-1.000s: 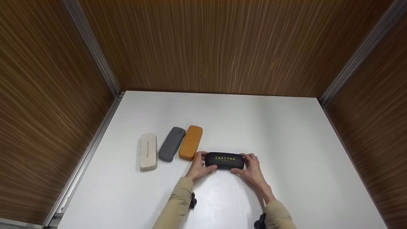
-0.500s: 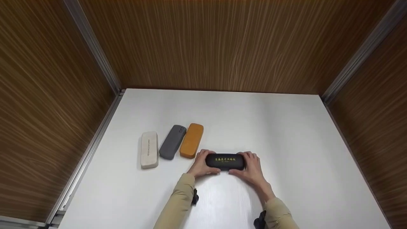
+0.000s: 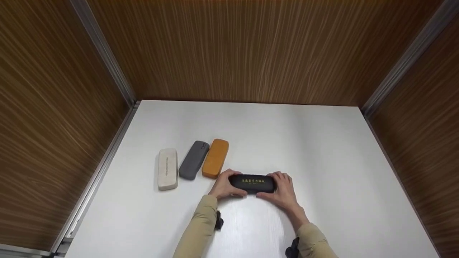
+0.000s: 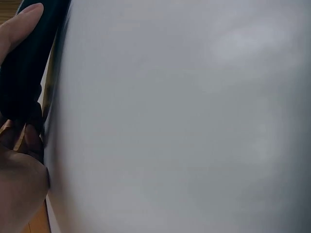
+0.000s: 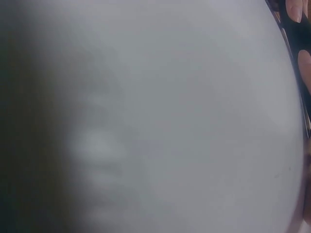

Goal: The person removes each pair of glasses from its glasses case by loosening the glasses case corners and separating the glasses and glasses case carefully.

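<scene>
A black glasses case (image 3: 252, 184) with gold lettering lies crosswise between both hands in the head view. My left hand (image 3: 223, 185) grips its left end, thumb along the near side and fingers behind. At the other end, my right hand (image 3: 284, 191) holds it the same way, with the two thumbs pointing at each other. The left wrist view catches the dark underside of the case (image 4: 24, 65) with the left thumb on it. Only slivers of the case and fingertips (image 5: 305, 65) show in the right wrist view. Whether the case touches the table cannot be told.
Left of the hands, an orange glasses case (image 3: 215, 158) and a grey one (image 3: 194, 160) lie side by side, slanted. Farther left is a cream case (image 3: 168, 169) with dark print. The white table (image 3: 322, 143) is bounded by wood-grain panels (image 3: 229, 53) at the back and sides.
The left hand has closed farther round the left end of the black case. The case has shifted very slightly toward the person. The other cases keep their places.
</scene>
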The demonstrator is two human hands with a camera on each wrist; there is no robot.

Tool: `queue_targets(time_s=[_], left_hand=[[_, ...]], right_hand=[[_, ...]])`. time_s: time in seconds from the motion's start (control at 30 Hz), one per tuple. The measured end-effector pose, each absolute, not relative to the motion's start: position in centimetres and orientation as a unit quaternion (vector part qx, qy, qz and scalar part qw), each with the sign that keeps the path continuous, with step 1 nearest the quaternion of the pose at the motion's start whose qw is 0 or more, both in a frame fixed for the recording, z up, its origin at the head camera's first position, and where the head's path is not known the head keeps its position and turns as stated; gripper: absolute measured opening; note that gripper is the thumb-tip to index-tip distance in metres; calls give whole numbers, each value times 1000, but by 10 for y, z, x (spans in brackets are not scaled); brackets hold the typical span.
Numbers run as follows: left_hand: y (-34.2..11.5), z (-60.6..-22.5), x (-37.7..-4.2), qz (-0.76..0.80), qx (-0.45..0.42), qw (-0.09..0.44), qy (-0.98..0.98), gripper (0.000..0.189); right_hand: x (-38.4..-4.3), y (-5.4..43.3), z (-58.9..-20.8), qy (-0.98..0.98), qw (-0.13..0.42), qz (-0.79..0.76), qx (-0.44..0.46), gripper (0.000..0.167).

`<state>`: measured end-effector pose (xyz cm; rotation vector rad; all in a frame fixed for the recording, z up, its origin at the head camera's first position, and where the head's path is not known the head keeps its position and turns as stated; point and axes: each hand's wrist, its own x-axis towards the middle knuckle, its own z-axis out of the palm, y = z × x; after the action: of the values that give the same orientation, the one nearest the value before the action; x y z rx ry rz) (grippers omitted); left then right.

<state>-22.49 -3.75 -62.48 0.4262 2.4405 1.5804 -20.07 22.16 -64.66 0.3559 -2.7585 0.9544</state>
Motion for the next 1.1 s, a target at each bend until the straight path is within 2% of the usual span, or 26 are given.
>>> queue_targets(time_s=[0.57, 1.1], left_hand=[[-41, -624, -227, 516, 143, 107, 838, 66], [-39, -617, -230, 519, 116, 133, 836, 64]], right_hand=[[-201, 221, -644, -937, 85, 316, 119, 75], [-205, 223, -641, -937, 63, 324, 117, 73]])
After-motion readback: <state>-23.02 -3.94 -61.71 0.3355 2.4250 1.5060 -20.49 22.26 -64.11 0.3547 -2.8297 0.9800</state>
